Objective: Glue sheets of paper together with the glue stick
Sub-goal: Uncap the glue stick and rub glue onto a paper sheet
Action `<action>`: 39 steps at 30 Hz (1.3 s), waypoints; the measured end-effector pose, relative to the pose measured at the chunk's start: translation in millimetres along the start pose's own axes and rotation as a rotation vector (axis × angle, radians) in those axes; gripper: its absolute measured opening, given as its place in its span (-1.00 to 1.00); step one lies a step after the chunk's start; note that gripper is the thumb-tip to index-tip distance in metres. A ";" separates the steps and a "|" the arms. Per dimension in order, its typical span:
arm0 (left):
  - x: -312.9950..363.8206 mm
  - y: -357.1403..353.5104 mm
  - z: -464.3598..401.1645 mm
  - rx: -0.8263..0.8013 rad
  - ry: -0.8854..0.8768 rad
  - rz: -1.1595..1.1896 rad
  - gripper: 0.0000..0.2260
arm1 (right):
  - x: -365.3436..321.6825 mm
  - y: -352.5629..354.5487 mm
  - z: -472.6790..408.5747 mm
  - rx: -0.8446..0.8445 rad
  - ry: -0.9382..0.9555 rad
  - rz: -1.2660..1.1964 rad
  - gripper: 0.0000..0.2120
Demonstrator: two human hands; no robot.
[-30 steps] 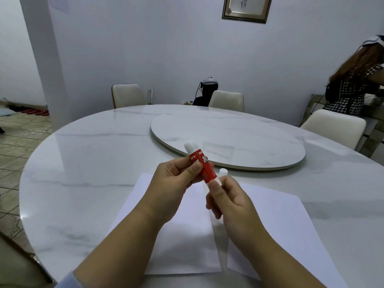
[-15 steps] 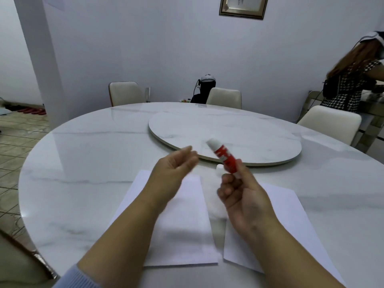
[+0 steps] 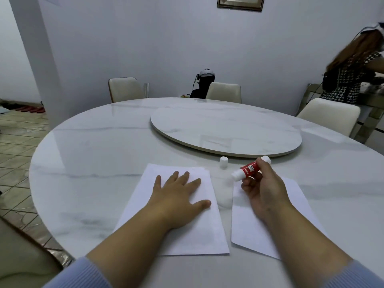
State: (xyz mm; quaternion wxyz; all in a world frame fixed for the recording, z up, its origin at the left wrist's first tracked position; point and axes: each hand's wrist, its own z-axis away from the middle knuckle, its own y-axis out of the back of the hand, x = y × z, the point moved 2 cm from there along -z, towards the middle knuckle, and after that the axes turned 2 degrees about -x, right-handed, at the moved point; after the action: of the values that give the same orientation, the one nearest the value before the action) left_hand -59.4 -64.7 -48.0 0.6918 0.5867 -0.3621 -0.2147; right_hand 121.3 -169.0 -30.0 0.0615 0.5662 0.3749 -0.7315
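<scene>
Two white sheets lie side by side on the marble table point(image 3: 93, 154). My left hand point(image 3: 176, 196) presses flat, fingers spread, on the left sheet point(image 3: 199, 233). Above the right sheet point(image 3: 295, 206), my right hand point(image 3: 264, 188) grips the red glue stick point(image 3: 249, 169), which lies nearly level with its uncapped white end pointing left toward the gap between the sheets. The white cap point(image 3: 223, 162) stands upright on the table just beyond the sheets.
A round marble turntable point(image 3: 224, 132) sits at the table's middle, beyond the cap. Cream chairs point(image 3: 224, 92) stand around the far edge. Another person point(image 3: 353, 77) stands at the right by a counter. A pillar point(image 3: 35, 59) rises at the left.
My left hand let go of the glue stick and came down flat on the left sheet. My right hand took the stick, lowered it and turned it level over the right sheet.
</scene>
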 end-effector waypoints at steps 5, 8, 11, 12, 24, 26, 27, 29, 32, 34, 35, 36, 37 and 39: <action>2.2 -1.2 0.7 0.003 -0.020 0.001 -0.31 | -8.1 -17.7 7.8 -0.144 0.173 0.151 -0.87; 1.1 0.2 -3.2 -0.027 -0.020 -0.057 -0.32 | -9.7 -37.5 6.3 -0.163 0.314 0.443 -0.90; 0.7 -2.2 -2.5 -0.031 -0.035 -0.074 -0.45 | -4.7 -54.9 1.5 -0.208 0.419 0.692 -0.93; 0.8 -2.9 -1.8 -0.021 -0.038 -0.071 -0.49 | -0.9 -57.9 -0.1 -0.230 0.437 0.758 -0.93; 2.6 0.8 -3.2 -0.055 -0.031 -0.062 -0.53 | 4.8 -45.9 19.7 -0.403 0.489 1.050 -0.92; 2.6 1.0 -3.1 -0.057 -0.030 -0.061 -0.53 | -1.3 -38.4 38.6 -0.471 0.489 1.071 -0.92; 2.8 1.0 -3.2 -0.058 -0.029 -0.061 -0.53 | -4.4 -33.9 48.5 -0.510 0.496 1.082 -0.93; 2.7 0.6 -3.3 -0.060 -0.027 -0.060 -0.53 | -10.0 -24.2 69.1 -0.570 0.515 1.100 -0.94; 1.9 0.2 -3.2 -0.062 -0.021 -0.054 -0.53 | -15.8 -12.7 96.7 -0.604 0.536 1.091 -0.93; 2.1 0.0 -2.6 -0.060 -0.020 -0.054 -0.52 | -17.7 -6.9 109.1 -0.656 0.518 1.060 -0.91; 2.2 -0.1 -1.8 -0.060 -0.018 -0.057 -0.50 | -17.9 -4.8 113.3 -0.698 0.497 1.048 -0.90; 2.7 0.5 -0.9 -0.064 -0.016 -0.063 -0.49 | -18.7 -2.5 115.8 -0.726 0.466 1.010 -0.90; 3.8 2.3 0.1 -0.073 -0.016 -0.066 -0.47 | -20.2 0.4 115.5 -0.714 0.428 0.916 -0.92; 7.0 8.2 2.9 -0.124 -0.033 -0.068 -0.46 | -23.8 10.4 106.6 -0.552 0.331 0.600 -0.94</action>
State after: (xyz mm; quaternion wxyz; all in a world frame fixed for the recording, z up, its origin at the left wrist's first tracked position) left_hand -58.2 -69.9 -38.2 0.7131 0.5511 -0.3394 -0.2695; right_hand 51.6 -250.2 -5.9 0.3594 0.7220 0.3798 -0.4531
